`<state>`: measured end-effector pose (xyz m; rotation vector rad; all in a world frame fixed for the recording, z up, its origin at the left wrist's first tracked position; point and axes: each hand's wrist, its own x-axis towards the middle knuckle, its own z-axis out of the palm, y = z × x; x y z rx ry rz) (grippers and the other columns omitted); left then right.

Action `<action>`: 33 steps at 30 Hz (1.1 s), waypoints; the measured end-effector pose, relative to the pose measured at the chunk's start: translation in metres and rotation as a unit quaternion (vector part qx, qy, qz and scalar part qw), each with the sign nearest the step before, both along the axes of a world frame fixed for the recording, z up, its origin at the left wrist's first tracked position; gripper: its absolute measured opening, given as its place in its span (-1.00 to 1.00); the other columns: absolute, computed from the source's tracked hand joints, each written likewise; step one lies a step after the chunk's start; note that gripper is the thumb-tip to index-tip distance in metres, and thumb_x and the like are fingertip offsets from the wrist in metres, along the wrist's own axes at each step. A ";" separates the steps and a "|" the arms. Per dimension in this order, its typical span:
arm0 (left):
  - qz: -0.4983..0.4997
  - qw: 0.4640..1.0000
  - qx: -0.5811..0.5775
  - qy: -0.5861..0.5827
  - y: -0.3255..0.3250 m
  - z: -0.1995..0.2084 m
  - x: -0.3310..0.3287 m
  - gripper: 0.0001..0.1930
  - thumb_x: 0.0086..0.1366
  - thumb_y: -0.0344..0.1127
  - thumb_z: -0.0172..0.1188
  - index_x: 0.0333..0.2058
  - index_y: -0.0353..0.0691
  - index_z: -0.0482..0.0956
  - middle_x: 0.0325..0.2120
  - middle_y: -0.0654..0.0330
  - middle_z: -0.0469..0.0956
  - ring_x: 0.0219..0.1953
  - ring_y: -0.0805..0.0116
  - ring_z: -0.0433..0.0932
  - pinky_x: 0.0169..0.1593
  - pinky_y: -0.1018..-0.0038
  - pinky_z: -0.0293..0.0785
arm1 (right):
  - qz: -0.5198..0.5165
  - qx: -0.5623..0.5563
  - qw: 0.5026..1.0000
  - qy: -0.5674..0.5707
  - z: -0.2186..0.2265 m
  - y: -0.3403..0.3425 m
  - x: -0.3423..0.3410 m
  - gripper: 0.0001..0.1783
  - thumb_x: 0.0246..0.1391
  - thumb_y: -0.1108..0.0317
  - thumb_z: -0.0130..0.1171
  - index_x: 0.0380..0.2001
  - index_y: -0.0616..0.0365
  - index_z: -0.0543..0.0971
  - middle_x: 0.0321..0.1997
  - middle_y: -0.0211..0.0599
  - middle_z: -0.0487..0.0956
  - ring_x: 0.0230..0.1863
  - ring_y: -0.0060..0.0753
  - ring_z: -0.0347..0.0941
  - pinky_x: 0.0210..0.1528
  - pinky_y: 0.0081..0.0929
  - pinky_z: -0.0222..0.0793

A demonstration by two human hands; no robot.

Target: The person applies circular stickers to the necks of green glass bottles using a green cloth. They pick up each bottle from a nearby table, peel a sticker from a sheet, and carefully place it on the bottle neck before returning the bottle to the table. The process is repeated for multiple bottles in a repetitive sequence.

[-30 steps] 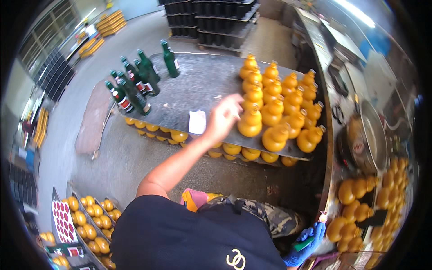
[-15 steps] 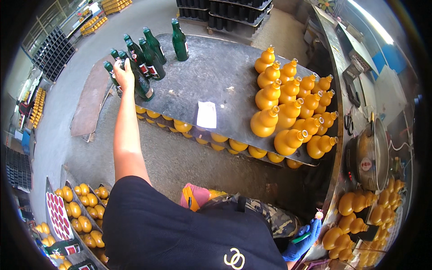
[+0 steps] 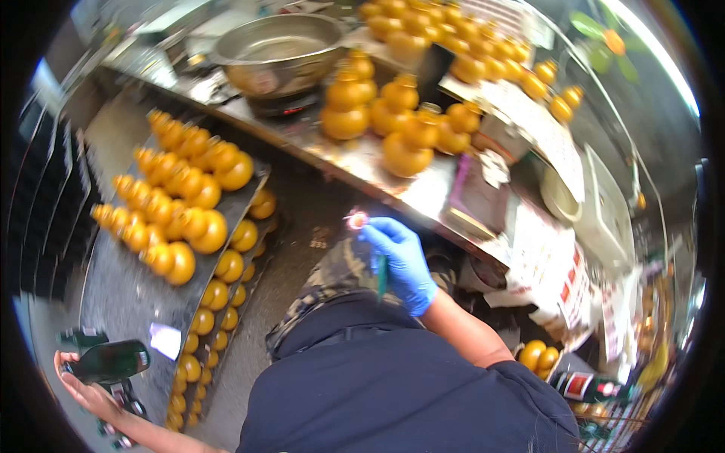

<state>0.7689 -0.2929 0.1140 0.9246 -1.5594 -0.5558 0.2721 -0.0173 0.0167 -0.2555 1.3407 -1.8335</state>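
At the far lower left, my bare left hand (image 3: 87,389) is closed around the neck of a dark green glass bottle (image 3: 113,361). Other green bottles (image 3: 127,400) stand close beside that hand, partly hidden by it. My right hand (image 3: 402,264), in a blue glove, is near the middle, in front of the workbench. Its thumb and fingertips pinch a small pink-and-white round piece (image 3: 356,220), too blurred to name. A slim green object (image 3: 382,275) sticks out below the same fingers; its kind is unclear.
Rows of orange gourd-shaped bottles (image 3: 181,196) occupy the dark table (image 3: 113,283), beside a white paper (image 3: 165,340). The workbench (image 3: 302,148) holds a large metal pan (image 3: 279,41), more gourd bottles (image 3: 408,147) and a dark box (image 3: 479,192). A labelled green bottle (image 3: 589,387) lies at lower right.
The view has swung right toward the workbench, so the table now appears at left. My right hand has risen in front of me with the small piece. My left hand still grips the bottle neck.
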 end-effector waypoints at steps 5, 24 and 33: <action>-0.511 0.849 0.022 0.135 0.039 0.019 -0.285 -0.44 0.30 0.24 0.01 -0.09 -0.20 0.37 -0.33 0.29 0.25 -0.29 0.46 0.27 -0.06 0.43 0.30 | -0.141 -0.013 0.989 0.037 -0.009 0.066 -0.014 -0.76 0.14 0.30 0.23 -0.15 0.15 0.60 -0.33 -0.54 0.58 -0.55 -0.79 0.32 -0.49 -0.76 0.24; -0.894 0.328 0.304 0.034 0.257 -0.013 -0.792 -0.63 0.38 0.00 -0.03 -0.33 -0.24 0.45 -0.41 0.17 0.41 -0.25 0.31 0.47 -0.07 0.34 0.45 | -0.523 -0.031 0.851 -0.031 -0.039 0.213 -0.020 -0.84 0.13 0.42 0.21 -0.20 0.18 0.58 -0.43 -0.46 0.55 -0.64 -0.82 0.26 -0.67 -0.78 0.08; -0.890 0.359 0.277 0.049 0.256 -0.009 -0.772 -0.47 0.38 0.10 -0.07 -0.02 -0.33 0.39 -0.39 0.22 0.43 -0.27 0.35 0.47 -0.03 0.39 0.44 | -0.468 0.083 0.879 0.044 -0.036 0.227 -0.067 -0.79 0.11 0.45 0.21 -0.17 0.24 0.60 -0.33 -0.43 0.57 -0.35 -0.72 0.41 -0.33 -0.75 0.26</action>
